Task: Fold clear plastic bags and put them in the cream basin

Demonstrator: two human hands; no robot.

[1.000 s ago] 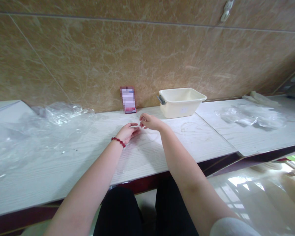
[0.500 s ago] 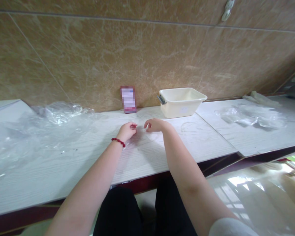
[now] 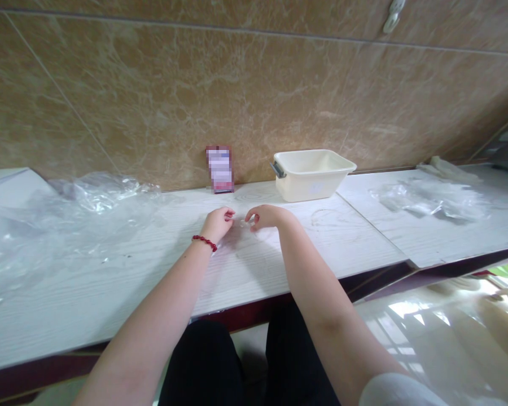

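Observation:
My left hand [image 3: 218, 223], with a red bead bracelet [image 3: 205, 242] at its wrist, rests low over the worktop with its fingers curled and pressed together. Thin clear plastic [image 3: 244, 224], perhaps part of a bag, shows in the small gap between my hands. It reaches the fingertips of my right hand [image 3: 264, 217], whose thumb and forefinger are bent around it. More of this see-through plastic seems to lie under my left wrist. Its outline is hard to make out against the white wood-grain surface.
A cream plastic bin [image 3: 311, 183] with a grey handle stands by the wall. Left of it a phone [image 3: 220, 169] leans upright. Clear plastic bags [image 3: 105, 197] are heaped at left, with more clear plastic packets [image 3: 436, 197] at right. The worktop's front edge [image 3: 254, 301] is near my legs.
My right hand has shifted slightly left, toward my left hand. A bit of clear plastic now shows more plainly at its fingertips. My left hand has hardly moved.

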